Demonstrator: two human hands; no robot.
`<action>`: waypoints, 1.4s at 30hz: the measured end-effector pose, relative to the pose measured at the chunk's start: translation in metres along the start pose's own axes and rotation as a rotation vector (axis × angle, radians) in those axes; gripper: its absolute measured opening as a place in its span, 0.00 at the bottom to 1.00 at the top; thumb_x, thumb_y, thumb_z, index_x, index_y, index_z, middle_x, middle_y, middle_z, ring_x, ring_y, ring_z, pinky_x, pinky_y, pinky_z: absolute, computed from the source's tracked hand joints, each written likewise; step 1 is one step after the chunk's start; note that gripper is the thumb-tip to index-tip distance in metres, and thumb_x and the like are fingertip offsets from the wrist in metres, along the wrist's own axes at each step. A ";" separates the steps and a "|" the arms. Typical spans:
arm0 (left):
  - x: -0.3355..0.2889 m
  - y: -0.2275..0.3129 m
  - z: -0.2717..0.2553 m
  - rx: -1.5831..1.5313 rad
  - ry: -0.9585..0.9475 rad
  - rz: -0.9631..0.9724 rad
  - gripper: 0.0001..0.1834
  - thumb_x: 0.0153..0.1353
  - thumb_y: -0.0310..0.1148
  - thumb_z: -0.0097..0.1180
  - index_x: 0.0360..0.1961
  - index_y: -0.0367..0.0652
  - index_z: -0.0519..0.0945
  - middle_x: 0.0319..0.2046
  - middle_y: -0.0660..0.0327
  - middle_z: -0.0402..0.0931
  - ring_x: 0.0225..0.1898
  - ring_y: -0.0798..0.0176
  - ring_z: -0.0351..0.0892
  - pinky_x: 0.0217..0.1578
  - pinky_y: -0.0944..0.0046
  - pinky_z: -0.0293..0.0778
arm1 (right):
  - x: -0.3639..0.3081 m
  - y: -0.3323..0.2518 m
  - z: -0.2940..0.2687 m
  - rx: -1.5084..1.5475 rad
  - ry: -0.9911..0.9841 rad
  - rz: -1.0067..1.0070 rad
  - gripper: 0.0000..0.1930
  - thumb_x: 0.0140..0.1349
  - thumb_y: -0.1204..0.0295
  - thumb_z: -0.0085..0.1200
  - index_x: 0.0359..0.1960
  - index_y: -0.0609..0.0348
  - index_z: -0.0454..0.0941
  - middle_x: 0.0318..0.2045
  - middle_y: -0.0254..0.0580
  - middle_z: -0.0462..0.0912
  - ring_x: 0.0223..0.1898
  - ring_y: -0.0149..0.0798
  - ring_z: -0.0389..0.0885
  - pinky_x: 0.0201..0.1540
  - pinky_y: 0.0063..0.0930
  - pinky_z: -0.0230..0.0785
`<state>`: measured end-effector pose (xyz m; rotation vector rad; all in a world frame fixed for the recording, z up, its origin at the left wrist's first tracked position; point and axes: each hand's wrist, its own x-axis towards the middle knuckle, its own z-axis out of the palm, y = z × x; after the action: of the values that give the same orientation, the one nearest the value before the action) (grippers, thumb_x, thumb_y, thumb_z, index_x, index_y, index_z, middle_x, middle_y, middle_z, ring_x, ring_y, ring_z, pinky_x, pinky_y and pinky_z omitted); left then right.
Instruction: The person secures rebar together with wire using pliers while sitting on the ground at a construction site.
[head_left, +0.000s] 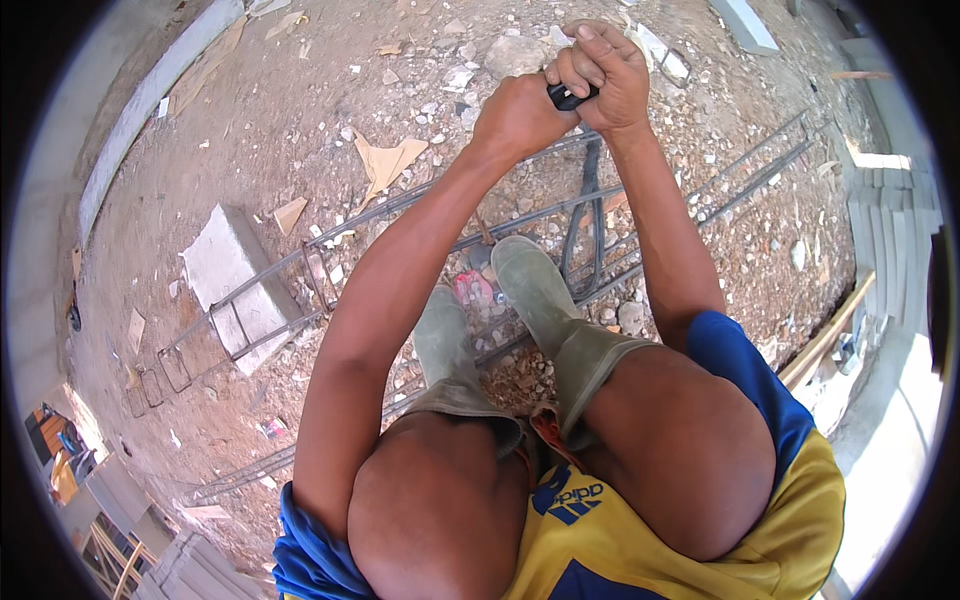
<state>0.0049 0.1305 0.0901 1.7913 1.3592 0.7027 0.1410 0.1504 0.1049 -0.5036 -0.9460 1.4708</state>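
While the right hand (608, 75) curls around a black object (572, 98) and the left hand (525, 112) closes beside it, contents hidden, stirrups (240, 325) already ring the steel bars (385, 208); what remains is unclear.

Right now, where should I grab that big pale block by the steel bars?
Probably grip the pale block by its upper-left edge in the picture, coming from the left: that straight edge lies bare, while the steel bar frame crosses its lower-right part.
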 end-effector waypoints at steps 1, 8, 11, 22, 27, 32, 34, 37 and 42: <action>0.001 0.001 0.002 0.002 -0.017 -0.005 0.18 0.48 0.43 0.66 0.34 0.40 0.85 0.32 0.44 0.84 0.37 0.41 0.85 0.39 0.51 0.81 | -0.001 0.002 -0.004 -0.008 0.039 -0.012 0.08 0.67 0.72 0.57 0.39 0.66 0.81 0.12 0.27 0.60 0.14 0.31 0.65 0.31 0.38 0.71; 0.005 -0.019 0.016 0.015 -0.108 0.010 0.20 0.48 0.43 0.66 0.35 0.37 0.85 0.32 0.44 0.84 0.37 0.43 0.85 0.39 0.52 0.81 | -0.010 0.017 -0.021 0.025 0.132 0.014 0.07 0.67 0.71 0.58 0.38 0.64 0.80 0.12 0.28 0.62 0.14 0.31 0.65 0.30 0.38 0.71; 0.004 -0.005 -0.006 0.053 -0.063 -0.026 0.20 0.47 0.43 0.66 0.34 0.36 0.85 0.32 0.44 0.84 0.38 0.43 0.85 0.39 0.51 0.80 | 0.003 0.008 0.007 -0.035 0.163 0.010 0.08 0.67 0.71 0.58 0.39 0.65 0.79 0.12 0.28 0.60 0.14 0.31 0.64 0.30 0.36 0.70; -0.013 -0.009 -0.018 0.019 0.687 0.367 0.26 0.56 0.38 0.68 0.51 0.36 0.75 0.45 0.53 0.79 0.48 0.58 0.79 0.47 0.59 0.73 | 0.049 0.022 0.127 -0.882 0.300 -0.472 0.11 0.67 0.69 0.53 0.43 0.66 0.74 0.19 0.55 0.79 0.24 0.49 0.82 0.29 0.43 0.72; -0.028 -0.025 -0.047 -0.021 0.595 0.218 0.20 0.57 0.33 0.67 0.47 0.35 0.78 0.41 0.59 0.82 0.44 0.65 0.79 0.45 0.61 0.74 | 0.047 0.021 0.149 -0.921 0.179 -0.252 0.12 0.64 0.69 0.56 0.44 0.64 0.75 0.21 0.59 0.80 0.30 0.61 0.84 0.34 0.49 0.73; -0.013 -0.025 -0.060 -0.027 0.431 0.197 0.15 0.57 0.32 0.65 0.42 0.32 0.80 0.36 0.57 0.83 0.38 0.63 0.81 0.41 0.59 0.76 | 0.052 0.026 0.145 -1.366 0.267 -0.447 0.16 0.59 0.67 0.62 0.45 0.63 0.76 0.20 0.54 0.81 0.25 0.54 0.84 0.32 0.45 0.74; -0.010 -0.033 -0.069 -0.050 0.361 0.218 0.15 0.57 0.32 0.65 0.41 0.31 0.80 0.34 0.56 0.84 0.36 0.63 0.81 0.39 0.59 0.76 | 0.052 0.023 0.141 -1.200 0.203 -0.420 0.17 0.58 0.67 0.64 0.45 0.63 0.76 0.19 0.51 0.80 0.23 0.48 0.82 0.30 0.40 0.73; -0.011 -0.030 -0.078 -0.176 0.260 0.144 0.13 0.55 0.32 0.64 0.37 0.33 0.81 0.30 0.48 0.85 0.35 0.57 0.85 0.38 0.57 0.77 | 0.057 0.015 0.127 -0.811 0.013 -0.281 0.17 0.57 0.68 0.64 0.46 0.64 0.78 0.18 0.48 0.79 0.20 0.39 0.79 0.27 0.34 0.71; -0.019 -0.016 -0.067 -0.172 0.320 -0.050 0.16 0.58 0.34 0.63 0.39 0.29 0.80 0.32 0.51 0.83 0.35 0.66 0.80 0.38 0.61 0.74 | 0.062 0.022 0.120 -0.741 -0.116 -0.166 0.13 0.58 0.71 0.63 0.43 0.65 0.82 0.17 0.46 0.79 0.19 0.33 0.76 0.24 0.29 0.68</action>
<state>-0.0627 0.1312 0.1144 1.5500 1.4932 1.0809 0.0245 0.1814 0.1700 -0.8520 -1.5913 0.9738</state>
